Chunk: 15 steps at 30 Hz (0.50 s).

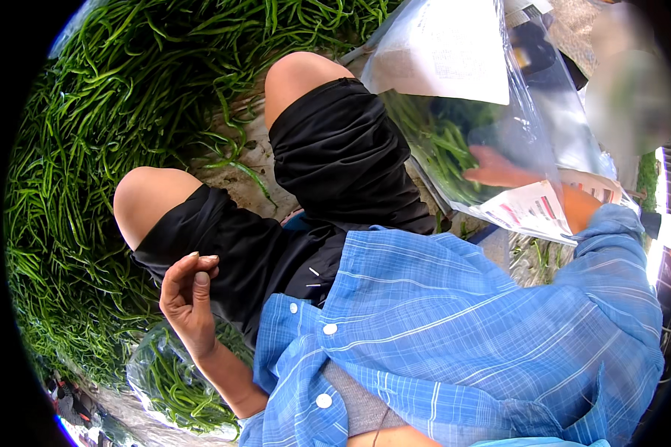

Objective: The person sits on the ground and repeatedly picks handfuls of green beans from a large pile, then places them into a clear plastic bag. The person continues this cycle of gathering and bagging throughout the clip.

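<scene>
Right grip (pixel 499 167) inside one clear bag (pixel 525 134); left grip (pixel 189 302) empty, loosely apart.
Through hazy plastic I cannot tell whether the right one clamps; several green peppers (pixel 449 141) there slant, pointing toward it.

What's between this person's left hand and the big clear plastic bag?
In the head view, the person's black shorts lie between the left hand and the clear bag.
</scene>
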Available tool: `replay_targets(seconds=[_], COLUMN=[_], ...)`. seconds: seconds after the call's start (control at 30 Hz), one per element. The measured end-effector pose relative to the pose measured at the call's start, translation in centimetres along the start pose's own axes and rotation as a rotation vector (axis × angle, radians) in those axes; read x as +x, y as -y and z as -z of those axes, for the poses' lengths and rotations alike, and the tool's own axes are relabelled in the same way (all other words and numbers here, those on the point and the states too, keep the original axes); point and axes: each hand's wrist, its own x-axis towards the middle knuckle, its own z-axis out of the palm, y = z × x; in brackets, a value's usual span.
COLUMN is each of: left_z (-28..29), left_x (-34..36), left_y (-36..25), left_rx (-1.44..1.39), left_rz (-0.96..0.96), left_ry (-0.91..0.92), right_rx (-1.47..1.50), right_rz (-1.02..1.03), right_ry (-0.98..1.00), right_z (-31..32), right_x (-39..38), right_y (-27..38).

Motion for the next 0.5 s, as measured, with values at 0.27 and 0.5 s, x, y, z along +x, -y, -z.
replay_targets(seconds=[0.27, 0.5], left_z=[-0.1, -0.2], left_x=[-0.1, -0.1], left_y=[0.3, 0.5], left_rx=[-0.008, -0.018], left_rz=[0.001, -0.009], left_ry=[-0.016, -0.014], right_rx=[-0.223, 0.161], right_rz=[-0.008, 0.256], right_ry=[0.113, 0.328], right_z=[-1.9, -0.1], right_x=[0.3, 0.6], right_y=[-2.8, -4.7])
